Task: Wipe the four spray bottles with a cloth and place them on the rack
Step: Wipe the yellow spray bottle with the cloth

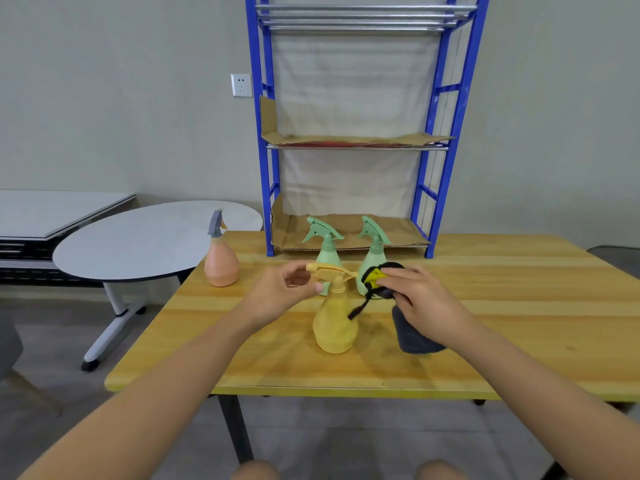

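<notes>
Head view: yellow bottle [335,323] between hands.

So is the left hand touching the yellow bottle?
Touching. The head view shows the left hand with its fingers curled around the spray head of the yellow bottle.

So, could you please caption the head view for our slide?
Left hand holds the yellow spray bottle by its trigger while right hand brings a dark cloth.

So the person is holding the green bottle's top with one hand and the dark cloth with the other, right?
Not quite. In the head view the left hand holds the top of the yellow bottle, not a green one. The right hand does hold the dark cloth.
</notes>
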The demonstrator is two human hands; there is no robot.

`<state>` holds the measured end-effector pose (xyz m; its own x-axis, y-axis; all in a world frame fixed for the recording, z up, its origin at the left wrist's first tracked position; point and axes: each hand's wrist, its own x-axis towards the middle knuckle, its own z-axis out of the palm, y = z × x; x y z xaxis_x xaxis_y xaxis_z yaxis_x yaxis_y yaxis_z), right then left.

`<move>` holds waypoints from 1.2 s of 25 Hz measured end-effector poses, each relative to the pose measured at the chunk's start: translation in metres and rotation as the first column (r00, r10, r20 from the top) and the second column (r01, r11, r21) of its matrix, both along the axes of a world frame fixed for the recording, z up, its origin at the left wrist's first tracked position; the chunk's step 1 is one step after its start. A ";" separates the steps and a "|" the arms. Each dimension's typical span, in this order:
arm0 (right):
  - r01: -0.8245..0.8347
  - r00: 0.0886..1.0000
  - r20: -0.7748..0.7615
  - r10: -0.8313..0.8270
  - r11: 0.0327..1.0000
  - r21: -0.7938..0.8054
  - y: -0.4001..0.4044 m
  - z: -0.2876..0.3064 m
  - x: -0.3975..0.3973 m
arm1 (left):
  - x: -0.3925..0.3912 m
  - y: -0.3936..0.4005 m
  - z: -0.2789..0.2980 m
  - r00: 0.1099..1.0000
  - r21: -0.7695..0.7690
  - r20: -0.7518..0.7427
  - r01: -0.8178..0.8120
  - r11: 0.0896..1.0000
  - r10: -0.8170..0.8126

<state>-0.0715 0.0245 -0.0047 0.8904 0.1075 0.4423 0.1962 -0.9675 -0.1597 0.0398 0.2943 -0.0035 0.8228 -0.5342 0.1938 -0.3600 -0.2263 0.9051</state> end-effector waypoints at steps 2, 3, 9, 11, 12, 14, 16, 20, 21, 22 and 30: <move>-0.005 1.000 -0.002 0.005 1.000 0.014 -0.007 -0.018 -0.015 | -0.001 0.006 -0.029 0.996 -0.011 -0.089 -0.028 1.000 0.027; -0.011 1.000 -0.004 0.012 1.000 0.025 -0.007 -0.026 -0.021 | -0.003 0.008 -0.043 0.992 0.009 -0.121 -0.026 1.000 0.027; -0.110 0.991 -0.076 0.109 0.994 -0.014 0.008 -0.053 -0.037 | -0.010 -0.029 -0.058 0.995 0.164 -0.093 0.039 0.986 -0.024; -0.110 0.992 -0.061 0.109 0.994 -0.006 0.011 -0.058 -0.039 | -0.007 -0.043 -0.048 0.998 0.210 -0.052 0.028 0.977 -0.018; -0.099 0.994 -0.040 0.100 0.995 0.012 0.011 -0.061 -0.040 | -0.006 -0.047 -0.044 0.997 0.169 -0.076 0.027 0.985 -0.014; -0.071 0.996 0.057 0.067 0.995 0.077 0.012 -0.065 -0.043 | -0.006 -0.054 -0.035 0.973 -0.053 -0.230 -0.026 0.998 0.013; -0.049 0.982 0.187 0.011 0.978 0.202 0.016 -0.066 -0.042 | -0.008 -0.059 -0.027 0.930 -0.243 -0.367 -0.105 0.964 0.009; -0.067 0.948 0.314 -0.058 0.925 0.373 0.045 -0.059 -0.041 | -0.018 -0.071 -0.014 0.897 -0.399 -0.439 -0.144 0.906 -0.051; -0.092 0.943 0.330 -0.032 0.931 0.353 0.054 -0.058 -0.043 | -0.020 -0.072 -0.011 0.895 -0.414 -0.444 -0.158 0.896 -0.048; -0.129 0.939 0.344 0.016 0.943 0.308 0.063 -0.057 -0.045 | -0.021 -0.072 -0.007 0.893 -0.416 -0.449 -0.176 0.892 -0.033; -0.049 0.936 0.332 -0.115 0.892 0.449 0.051 -0.041 -0.036 | -0.013 -0.048 -0.001 0.805 -0.421 -0.546 -0.023 0.907 -0.233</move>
<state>-0.1074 0.0751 -0.0454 0.6743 -0.2001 0.7109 0.2870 -0.8160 -0.5018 0.0267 0.2467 -0.0046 0.7894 -0.6081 -0.0844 0.2525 0.1962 0.9475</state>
